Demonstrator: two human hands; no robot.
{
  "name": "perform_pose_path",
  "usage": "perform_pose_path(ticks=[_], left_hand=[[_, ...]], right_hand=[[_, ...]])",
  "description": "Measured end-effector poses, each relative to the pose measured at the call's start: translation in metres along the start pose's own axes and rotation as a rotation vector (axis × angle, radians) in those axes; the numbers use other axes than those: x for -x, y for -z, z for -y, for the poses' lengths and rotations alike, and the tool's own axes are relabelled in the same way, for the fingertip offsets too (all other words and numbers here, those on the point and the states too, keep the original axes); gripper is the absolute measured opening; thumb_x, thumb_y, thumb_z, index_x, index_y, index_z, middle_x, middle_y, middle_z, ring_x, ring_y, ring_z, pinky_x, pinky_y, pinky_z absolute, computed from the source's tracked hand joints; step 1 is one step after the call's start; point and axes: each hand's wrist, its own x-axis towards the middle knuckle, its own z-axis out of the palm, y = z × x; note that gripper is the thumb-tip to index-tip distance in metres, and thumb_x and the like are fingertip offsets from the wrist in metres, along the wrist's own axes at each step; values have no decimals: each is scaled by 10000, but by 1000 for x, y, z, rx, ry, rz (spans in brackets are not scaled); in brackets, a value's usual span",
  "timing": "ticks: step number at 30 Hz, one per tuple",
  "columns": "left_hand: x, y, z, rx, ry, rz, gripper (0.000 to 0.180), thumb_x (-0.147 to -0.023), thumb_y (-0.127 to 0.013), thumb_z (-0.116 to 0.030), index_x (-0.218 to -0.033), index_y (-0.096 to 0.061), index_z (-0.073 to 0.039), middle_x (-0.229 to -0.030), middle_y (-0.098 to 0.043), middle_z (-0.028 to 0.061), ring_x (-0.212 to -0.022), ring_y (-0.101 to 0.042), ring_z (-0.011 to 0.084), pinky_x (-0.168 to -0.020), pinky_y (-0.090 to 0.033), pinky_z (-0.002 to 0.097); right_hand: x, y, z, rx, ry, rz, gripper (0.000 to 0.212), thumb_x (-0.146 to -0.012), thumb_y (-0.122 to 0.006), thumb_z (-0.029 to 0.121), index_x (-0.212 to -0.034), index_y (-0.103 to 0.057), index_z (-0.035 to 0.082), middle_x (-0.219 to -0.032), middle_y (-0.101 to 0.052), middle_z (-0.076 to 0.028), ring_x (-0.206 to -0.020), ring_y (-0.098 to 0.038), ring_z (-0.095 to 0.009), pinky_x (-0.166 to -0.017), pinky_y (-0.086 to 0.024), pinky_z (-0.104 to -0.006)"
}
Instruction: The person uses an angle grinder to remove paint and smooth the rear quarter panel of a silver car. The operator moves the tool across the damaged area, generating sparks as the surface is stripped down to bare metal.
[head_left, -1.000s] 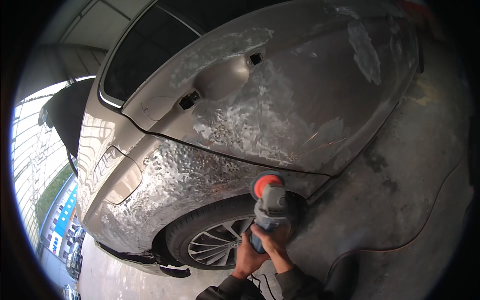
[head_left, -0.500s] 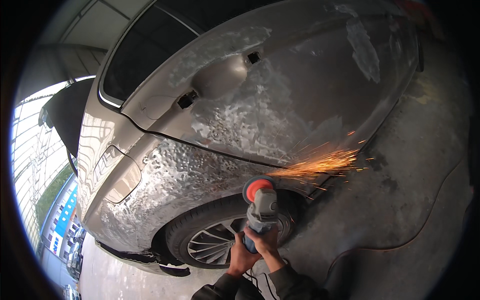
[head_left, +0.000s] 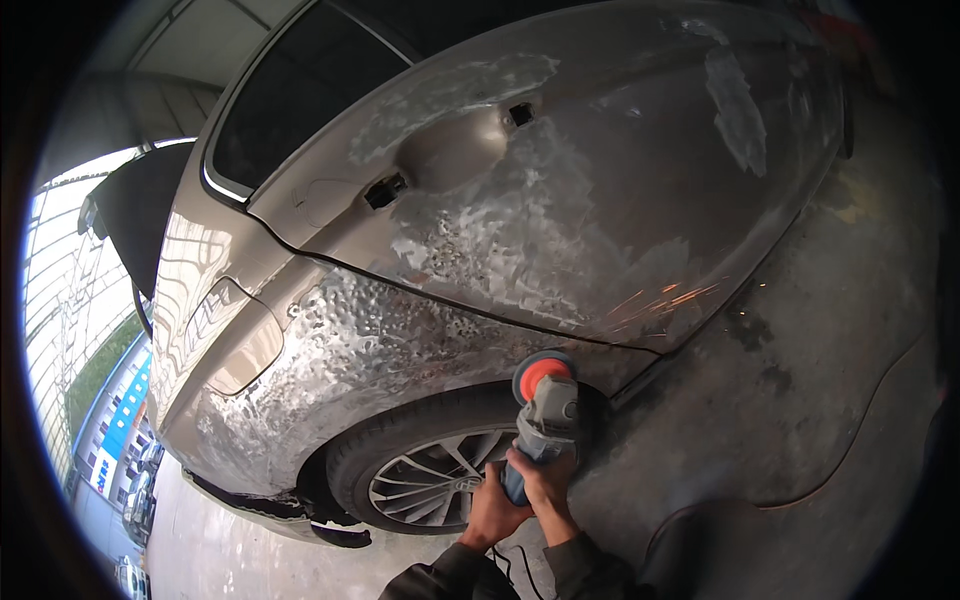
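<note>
An angle grinder [head_left: 550, 425] with a red backing pad and a dark disc is held in both of my hands. My left hand [head_left: 495, 510] is closed around the lower body from the left side. My right hand [head_left: 545, 485] grips the same body from the right, just above. The disc is by the wheel arch edge of a taupe car's rear fender [head_left: 350, 320], whose paint is ground to bare, dimpled metal. Whether it touches the panel I cannot tell. A few orange sparks [head_left: 675, 298] fly off to the right, in front of the lower door.
Below the disc is the car's rear wheel [head_left: 430, 480]. The rear door [head_left: 620, 190] has ground patches and square holes where a handle would sit. A cord [head_left: 505, 560] hangs by my wrists. A hose or cable [head_left: 800, 500] crosses the concrete floor at right.
The grinder and both hands have shifted slightly right in the picture, still gripping. The thick stream of sparks has thinned to a few streaks.
</note>
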Motion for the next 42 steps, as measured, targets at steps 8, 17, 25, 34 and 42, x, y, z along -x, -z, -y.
perform_pose_path(ticks=[8,17,25,34,42], left_hand=[[-4,-6,-1,-25,26,48,928,-614,-921,-349,-1273,-385,25,-987,-676,293,-941,-684,457,-793,-547,468],[-8,-5,-1,-11,-29,34,919,-635,-904,-384,-1280,-373,0,-968,-680,286,-898,-677,465,-773,-542,487],[-2,1,1,8,-16,24,922,-628,-910,-381,-1284,-384,-3,-1002,-676,290,-930,-680,457,-795,-546,480],[-14,-35,17,83,-168,21,829,-765,-764,-224,-1387,-275,24,-946,-631,325,-860,-648,498,-725,-530,502],[19,-7,19,226,-206,-248,992,-689,-841,-393,-1377,-332,109,-1034,-634,317,-984,-635,475,-804,-513,497]], right_hand=[[-3,7,-8,-82,-17,-80,341,-695,-867,121,-957,-688,-4,-882,-701,-45,-786,-663,-151,-758,-534,-319],[-7,3,7,-46,-16,-43,285,-714,-844,70,-941,-690,-6,-903,-705,-41,-802,-675,-154,-762,-539,-322],[-3,-1,-1,-78,-37,-41,328,-697,-864,107,-963,-696,11,-918,-706,-48,-825,-670,-170,-786,-531,-339],[-15,17,16,-157,-442,16,348,-789,-763,290,-986,-687,13,-929,-652,-80,-906,-634,-233,-829,-514,-368],[-16,6,-25,32,-239,97,297,-825,-762,146,-1056,-670,-16,-1019,-670,-117,-910,-657,-264,-807,-552,-400]])
